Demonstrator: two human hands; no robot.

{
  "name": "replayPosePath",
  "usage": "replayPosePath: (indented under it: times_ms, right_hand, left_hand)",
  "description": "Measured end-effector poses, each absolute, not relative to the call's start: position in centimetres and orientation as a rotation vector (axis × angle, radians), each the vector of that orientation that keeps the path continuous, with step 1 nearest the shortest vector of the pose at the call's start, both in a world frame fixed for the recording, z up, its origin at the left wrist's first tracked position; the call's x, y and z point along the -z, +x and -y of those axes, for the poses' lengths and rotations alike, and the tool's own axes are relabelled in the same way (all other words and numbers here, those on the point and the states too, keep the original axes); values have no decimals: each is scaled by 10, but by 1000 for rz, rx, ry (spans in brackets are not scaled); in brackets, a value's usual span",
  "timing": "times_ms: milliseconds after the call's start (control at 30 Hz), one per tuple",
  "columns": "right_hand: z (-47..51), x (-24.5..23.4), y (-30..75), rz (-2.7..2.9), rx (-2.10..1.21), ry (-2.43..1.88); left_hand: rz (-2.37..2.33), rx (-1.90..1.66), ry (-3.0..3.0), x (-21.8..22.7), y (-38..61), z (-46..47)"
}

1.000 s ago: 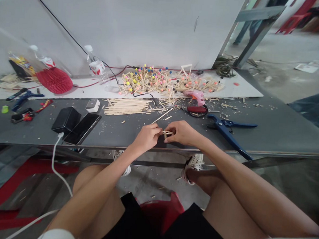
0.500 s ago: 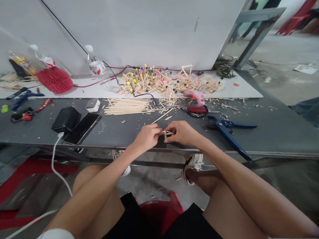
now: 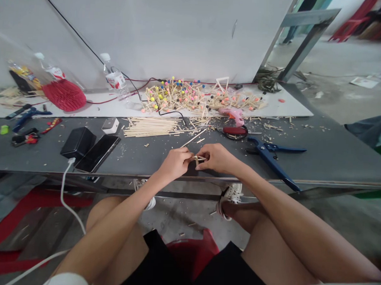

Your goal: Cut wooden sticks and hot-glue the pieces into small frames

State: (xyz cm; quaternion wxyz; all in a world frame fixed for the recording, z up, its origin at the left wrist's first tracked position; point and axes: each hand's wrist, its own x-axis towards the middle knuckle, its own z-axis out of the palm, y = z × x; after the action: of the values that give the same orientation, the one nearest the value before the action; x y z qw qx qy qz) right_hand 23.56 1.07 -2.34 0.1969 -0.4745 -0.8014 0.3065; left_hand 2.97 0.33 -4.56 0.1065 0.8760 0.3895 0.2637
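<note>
Near the table's front edge, my left hand (image 3: 176,162) and my right hand (image 3: 217,158) meet over a small frame of thin wooden sticks (image 3: 200,158). The fingers of both are pinched on it, the left at one end and the right around the other side. My fingertips cover part of the frame. A long loose stick (image 3: 193,138) lies on the table just beyond my left hand. Farther back is a bundle of straight wooden sticks (image 3: 153,127).
Behind lies a heap of stick pieces with coloured balls (image 3: 177,95). A pink glue gun (image 3: 233,116), red-handled scissors (image 3: 235,131) and blue cutters (image 3: 271,159) are to the right. At left are a phone (image 3: 98,153), a black power adapter (image 3: 78,141) and plastic bottles (image 3: 114,78).
My hands and the stick frame stay almost in place. The whole view has shifted very slightly. At the right edge, the person's blue-clad leg has moved a little.
</note>
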Motion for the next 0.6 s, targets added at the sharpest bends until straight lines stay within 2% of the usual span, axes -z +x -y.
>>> replayPosePath:
  times_ms: [600]
  right_hand:
    - [-10,20,234,2250,-874,-1334]
  left_hand:
    - [-1146,-762,2585,44,30,-3]
